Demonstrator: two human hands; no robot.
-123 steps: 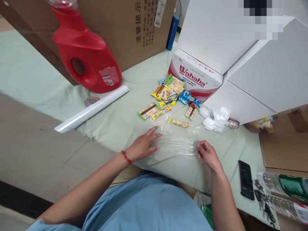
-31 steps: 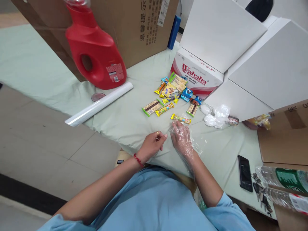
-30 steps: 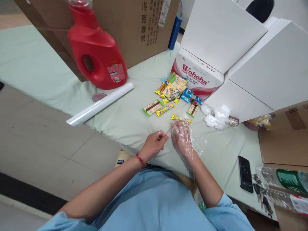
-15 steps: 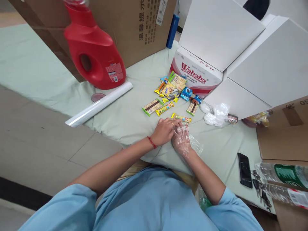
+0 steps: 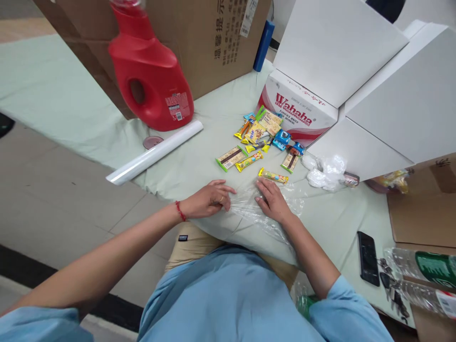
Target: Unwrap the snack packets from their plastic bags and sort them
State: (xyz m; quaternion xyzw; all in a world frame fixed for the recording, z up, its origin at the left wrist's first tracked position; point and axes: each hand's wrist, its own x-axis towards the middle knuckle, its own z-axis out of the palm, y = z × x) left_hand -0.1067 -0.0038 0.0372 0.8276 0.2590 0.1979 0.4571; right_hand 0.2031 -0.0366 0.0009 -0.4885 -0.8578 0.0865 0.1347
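A thin clear plastic bag (image 5: 245,202) lies crumpled and stretched over the cloth between my hands. My left hand (image 5: 212,198) pinches its left edge, index finger pointing out to the right. On the bag's right part rests my right hand (image 5: 273,202), fingers extended and thumb apart, gripping nothing. Just beyond those fingertips lies a yellow-wrapped snack bar (image 5: 273,175). Another yellow bar (image 5: 249,162) and a green-ended wafer pack (image 5: 231,158) sit farther left. Behind them is a heap of snacks (image 5: 261,128) in yellow, blue and green wrappers.
A red detergent jug (image 5: 153,80) and a white film roll (image 5: 155,152) are at left. Behind the snacks stands a Wahaha carton (image 5: 299,109). Crumpled clear bags (image 5: 327,172), a phone (image 5: 368,258), keys (image 5: 394,289) and plastic bottles (image 5: 431,266) are on the right.
My right hand, covered by the clear plastic before, now lies bare on it. My left hand has moved left off the right fingers, drawing the plastic out between the hands.
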